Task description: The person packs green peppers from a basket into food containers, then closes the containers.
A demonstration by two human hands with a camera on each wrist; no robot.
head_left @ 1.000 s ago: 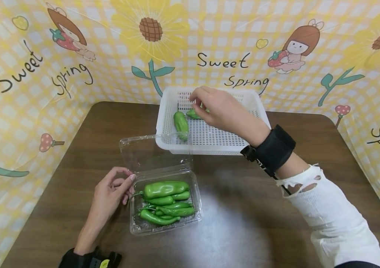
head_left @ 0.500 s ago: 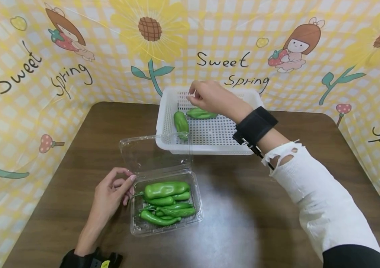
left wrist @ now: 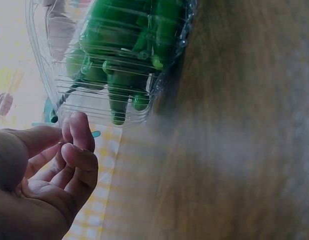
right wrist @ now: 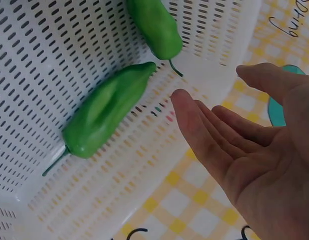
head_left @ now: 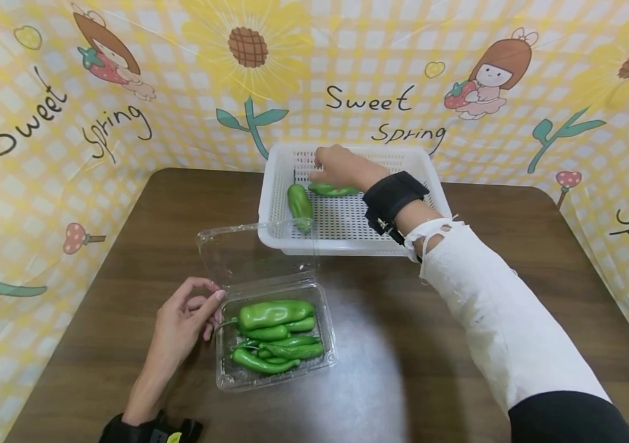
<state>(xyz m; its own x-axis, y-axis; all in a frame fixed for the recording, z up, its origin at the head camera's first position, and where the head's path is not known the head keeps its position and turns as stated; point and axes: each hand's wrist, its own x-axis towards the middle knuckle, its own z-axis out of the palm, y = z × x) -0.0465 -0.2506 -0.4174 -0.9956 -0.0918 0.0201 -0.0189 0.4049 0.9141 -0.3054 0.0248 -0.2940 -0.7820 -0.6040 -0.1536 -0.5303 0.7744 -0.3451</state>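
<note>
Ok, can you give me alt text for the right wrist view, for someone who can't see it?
An open right hand, fingers straight and holding nothing, hovers over a white perforated plastic basket. Two glossy green peppers lie apart on the basket floor: one larger pepper near the middle, one shorter pepper at the top edge.

1. The right hand (head_left: 342,166) hovers over a pepper (head_left: 332,189) in the white basket (head_left: 348,240).
2. The left hand (head_left: 181,320) rests beside the clear box (head_left: 276,375) of peppers on the desk (head_left: 403,344).
</note>
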